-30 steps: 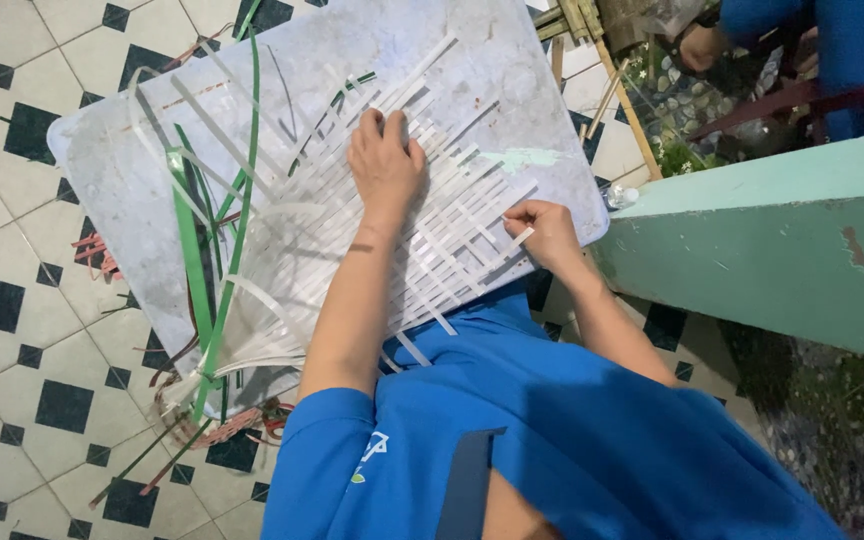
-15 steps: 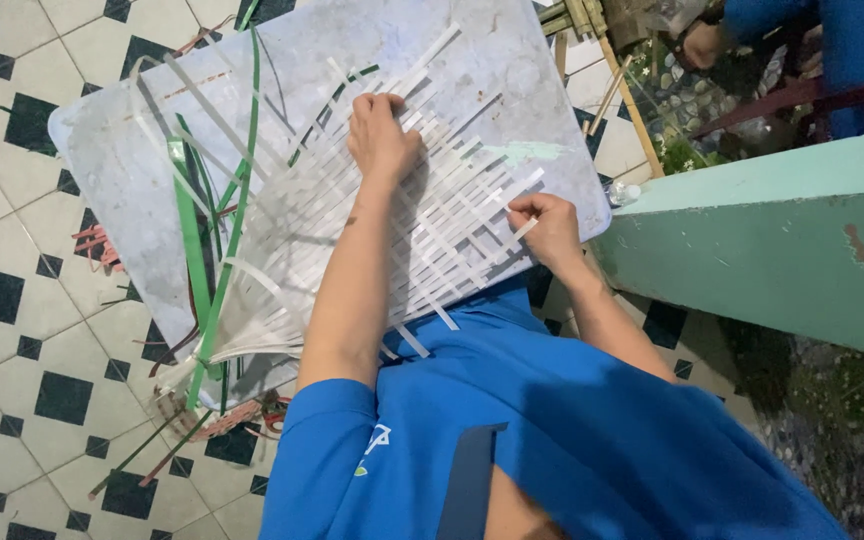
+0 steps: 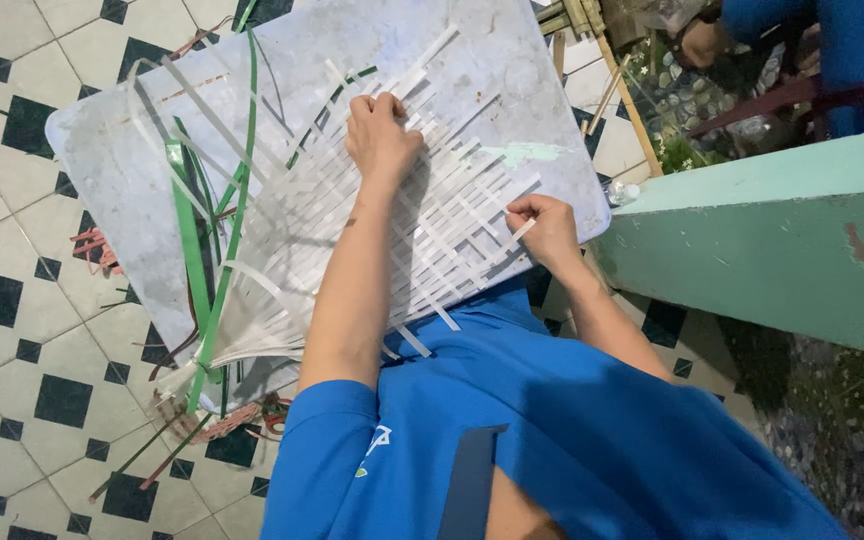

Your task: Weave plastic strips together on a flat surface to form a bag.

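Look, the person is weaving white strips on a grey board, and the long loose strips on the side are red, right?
Not quite. The long loose strips beside the white woven mat are green, not red, as the head view shows. The rest is right: the left hand presses on the weave and the right hand pinches a white strip, all on the grey board.

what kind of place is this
Probably a home porch or yard used for hand weaving: a black-and-white tiled floor, a low green wall, and a worn board holding a mat of white strips.
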